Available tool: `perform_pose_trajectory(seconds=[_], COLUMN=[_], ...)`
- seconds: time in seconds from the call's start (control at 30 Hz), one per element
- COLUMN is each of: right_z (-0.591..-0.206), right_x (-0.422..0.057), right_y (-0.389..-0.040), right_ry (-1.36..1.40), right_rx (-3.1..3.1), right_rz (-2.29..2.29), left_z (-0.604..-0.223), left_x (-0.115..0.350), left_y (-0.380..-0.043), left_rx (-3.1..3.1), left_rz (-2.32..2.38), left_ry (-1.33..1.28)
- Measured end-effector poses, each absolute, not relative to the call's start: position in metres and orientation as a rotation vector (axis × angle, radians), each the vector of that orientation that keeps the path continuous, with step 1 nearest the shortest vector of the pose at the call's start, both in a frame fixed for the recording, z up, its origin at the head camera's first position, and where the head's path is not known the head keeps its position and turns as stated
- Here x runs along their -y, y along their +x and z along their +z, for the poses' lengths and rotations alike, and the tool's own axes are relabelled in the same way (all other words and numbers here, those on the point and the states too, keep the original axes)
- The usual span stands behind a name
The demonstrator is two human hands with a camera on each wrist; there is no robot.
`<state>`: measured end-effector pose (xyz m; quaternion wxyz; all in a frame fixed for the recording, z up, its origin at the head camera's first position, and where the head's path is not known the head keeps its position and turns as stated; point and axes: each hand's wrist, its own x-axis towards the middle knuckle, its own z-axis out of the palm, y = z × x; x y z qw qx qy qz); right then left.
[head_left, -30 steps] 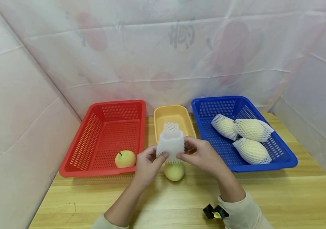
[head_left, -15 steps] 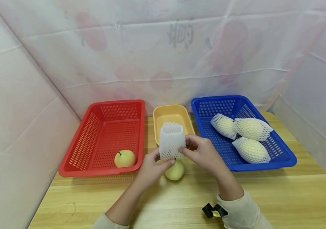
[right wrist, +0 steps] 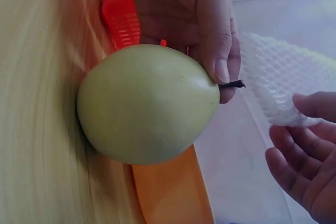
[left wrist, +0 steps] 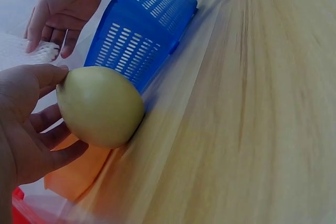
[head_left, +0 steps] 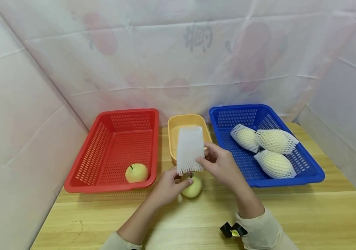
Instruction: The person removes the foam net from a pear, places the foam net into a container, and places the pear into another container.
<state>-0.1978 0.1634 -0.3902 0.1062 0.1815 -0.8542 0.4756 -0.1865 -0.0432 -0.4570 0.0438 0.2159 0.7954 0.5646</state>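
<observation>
A pale yellow-green pear (head_left: 193, 188) stands stem-up on the wooden table in front of me. My left hand (head_left: 169, 188) grips its top, with the thumb beside the stem and fingers round the far side, as the left wrist view of the pear (left wrist: 100, 108) shows. Between thumb and fingers, my right hand (head_left: 223, 165) pinches a white foam net sleeve (head_left: 190, 147) by its right edge. The sleeve hangs just above and behind the pear, its lower end close to the dark stem (right wrist: 232, 84).
At the left, a red basket (head_left: 82, 156) contains one bare pear (head_left: 136, 173). A yellow tray (head_left: 173, 126) sits behind the sleeve. The blue basket (head_left: 231, 146) at the right holds several pears (head_left: 276, 165) in net sleeves. A fabric backdrop rises behind.
My left hand has let go of the foam net sleeve and moved down onto the pear. The right hand keeps the sleeve, now turned flatter and tilted away.
</observation>
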Motion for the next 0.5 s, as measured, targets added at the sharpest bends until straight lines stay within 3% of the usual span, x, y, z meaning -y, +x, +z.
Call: perform_pose_trajectory(seconds=[0.27, 0.5], right_z=[-0.399, -0.409], right_x=[-0.159, -0.14], right_y=[-0.214, -0.237], right_ry=[0.335, 0.217], right_rx=[2.395, 2.469], right_rz=[1.371, 1.07], left_z=[-0.461, -0.464], left_x=[0.039, 0.037], left_y=[-0.187, -0.185], left_rx=[-2.475, -2.529], left_rz=[1.729, 1.728], left_ry=[0.711, 0.706])
